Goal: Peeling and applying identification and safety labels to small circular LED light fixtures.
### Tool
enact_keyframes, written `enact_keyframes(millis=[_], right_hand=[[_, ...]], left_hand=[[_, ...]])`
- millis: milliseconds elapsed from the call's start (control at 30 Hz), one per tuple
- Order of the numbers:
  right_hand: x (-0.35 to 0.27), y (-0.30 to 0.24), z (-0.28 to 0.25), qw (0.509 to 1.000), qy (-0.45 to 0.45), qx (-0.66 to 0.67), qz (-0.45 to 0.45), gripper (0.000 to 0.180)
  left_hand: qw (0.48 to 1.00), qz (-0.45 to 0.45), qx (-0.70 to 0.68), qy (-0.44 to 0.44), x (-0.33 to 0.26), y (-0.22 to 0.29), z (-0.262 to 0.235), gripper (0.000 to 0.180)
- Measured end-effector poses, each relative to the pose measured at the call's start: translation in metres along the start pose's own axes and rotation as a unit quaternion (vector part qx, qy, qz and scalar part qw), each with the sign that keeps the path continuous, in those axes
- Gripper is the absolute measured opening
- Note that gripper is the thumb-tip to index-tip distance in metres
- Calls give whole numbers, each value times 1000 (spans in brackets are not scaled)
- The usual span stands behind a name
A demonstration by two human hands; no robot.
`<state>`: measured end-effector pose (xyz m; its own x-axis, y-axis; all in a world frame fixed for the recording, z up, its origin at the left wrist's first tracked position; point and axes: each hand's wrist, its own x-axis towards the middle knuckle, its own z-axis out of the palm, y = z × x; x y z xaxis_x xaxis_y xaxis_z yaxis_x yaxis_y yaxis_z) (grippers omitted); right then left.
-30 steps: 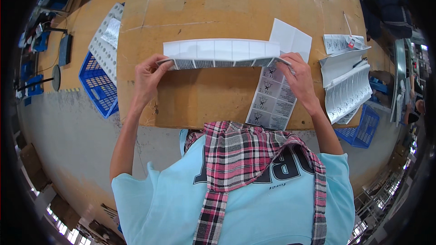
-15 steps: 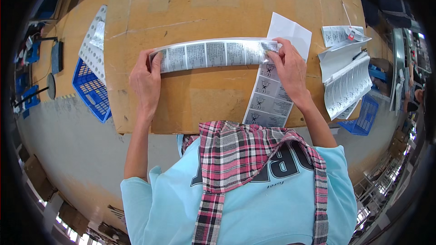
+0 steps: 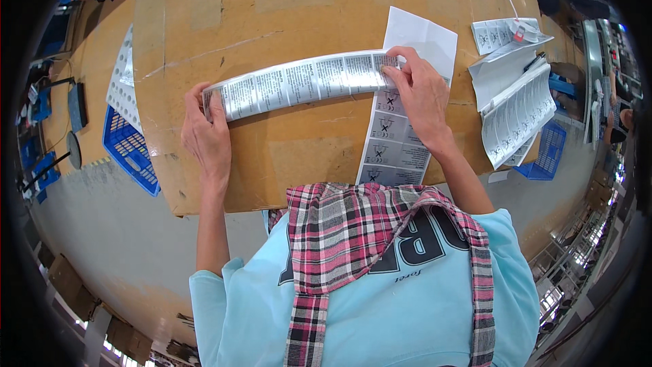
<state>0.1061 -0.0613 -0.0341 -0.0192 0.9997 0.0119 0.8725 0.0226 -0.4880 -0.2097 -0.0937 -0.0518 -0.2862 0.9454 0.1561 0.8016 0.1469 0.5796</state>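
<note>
A long folded printed paper strip (image 3: 299, 81) lies across the brown cardboard-topped table (image 3: 285, 13). My left hand (image 3: 207, 132) presses on its left end and my right hand (image 3: 418, 92) presses on its right end. Under the right end lies a printed sheet (image 3: 394, 149) of label-like panels, reaching toward the table's near edge. Both hands rest flat on the strip.
A stack of folded printed sheets (image 3: 513, 112) with a pen (image 3: 534, 62) lies at the table's right. More leaflets (image 3: 499, 32) sit farther back right. Blue plastic crates (image 3: 129, 149) stand left of the table, another blue crate (image 3: 547, 153) on the right. Printed sheets (image 3: 122, 81) hang over the left one.
The strip has come down from being held slightly raised to lying flat on the table, and both hands now press on its ends.
</note>
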Motion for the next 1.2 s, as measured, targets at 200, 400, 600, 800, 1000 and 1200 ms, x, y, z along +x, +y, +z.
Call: enact_keyframes(millis=[200, 400, 600, 800, 1000, 1200], right_hand=[[3, -9, -2, 999, -18, 6, 26, 20], [4, -10, 0, 999, -19, 12, 47, 20], [6, -11, -1, 997, -34, 5, 74, 20], [7, -8, 0, 997, -31, 1, 73, 20], [8, -10, 0, 996, -37, -6, 81, 20], [8, -11, -1, 996, -42, -20, 79, 20]], left_hand=[[997, -70, -17, -2, 0, 1, -2, 33], [999, -28, -38, 23, -4, -5, -1, 35], [998, -52, -35, 19, -3, -1, 0, 35], [998, -46, -43, 27, 0, 0, 2, 36], [998, -53, -23, 18, 2, 1, 0, 35], [998, -43, -23, 37, -2, 0, 4, 34]])
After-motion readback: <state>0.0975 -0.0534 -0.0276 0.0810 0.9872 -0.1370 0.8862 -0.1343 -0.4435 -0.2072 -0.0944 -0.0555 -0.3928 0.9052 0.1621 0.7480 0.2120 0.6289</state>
